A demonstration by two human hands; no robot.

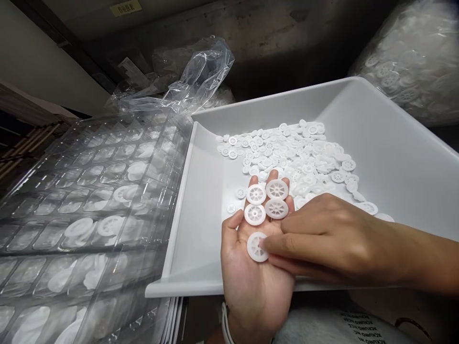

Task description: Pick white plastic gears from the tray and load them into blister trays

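Observation:
My left hand (258, 286) is palm up over the near edge of a white tray, its fingers stretched out. Several white plastic wheels (255, 214) with spokes lie on its fingers in two rows. One more white wheel (255, 247) sits lower on the palm. My right hand (330, 239) reaches in from the right, its thumb and fingers pinched at that wheel's right edge. The tips of its other fingers are partly hidden. Behind both hands, a loose pile of similar white wheels (297, 153) covers part of the tray (193, 191) floor.
To the left stand stacked clear plastic trays (103, 186) with compartments, some holding white discs. A crumpled clear plastic bag (201, 76) lies behind them. At upper right is a large clear bag (412, 71) full of white parts. Printed grey fabric (330, 325) shows below the tray.

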